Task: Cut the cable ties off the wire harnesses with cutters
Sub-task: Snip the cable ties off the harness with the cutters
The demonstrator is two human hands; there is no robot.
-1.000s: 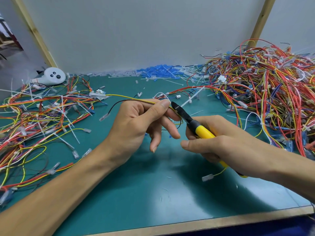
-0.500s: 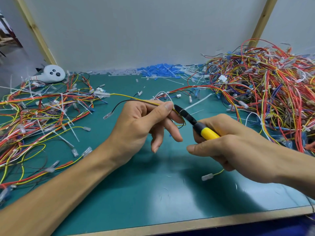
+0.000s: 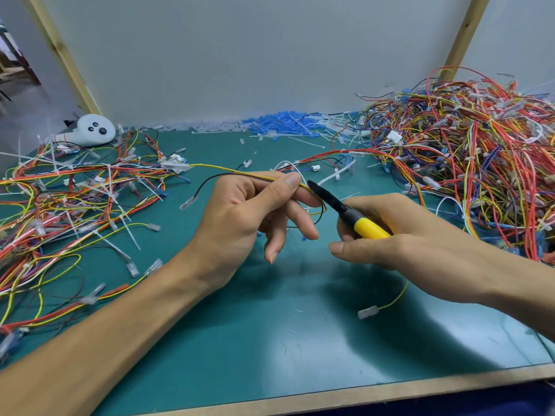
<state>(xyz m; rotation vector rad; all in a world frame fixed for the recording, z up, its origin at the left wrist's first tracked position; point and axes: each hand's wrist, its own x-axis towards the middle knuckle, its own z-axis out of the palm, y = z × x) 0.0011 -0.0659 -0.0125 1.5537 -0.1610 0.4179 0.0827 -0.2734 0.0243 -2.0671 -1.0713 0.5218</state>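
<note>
The left hand [image 3: 240, 223] is pinching a yellow-and-black harness [image 3: 240, 175] above the table [image 3: 270, 340], the right hand [image 3: 405, 238] gripping the cutters [image 3: 339, 205], tip just beside it; misaimed, they risk nicking wire instead of tie.

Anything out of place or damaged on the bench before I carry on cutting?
One oddity: a white handheld controller lies at the back left corner of the mat, beside the left wire pile; it is no harness part. Otherwise the left hand pinches the yellow wire and the right hand grips the cutters normally.
</note>
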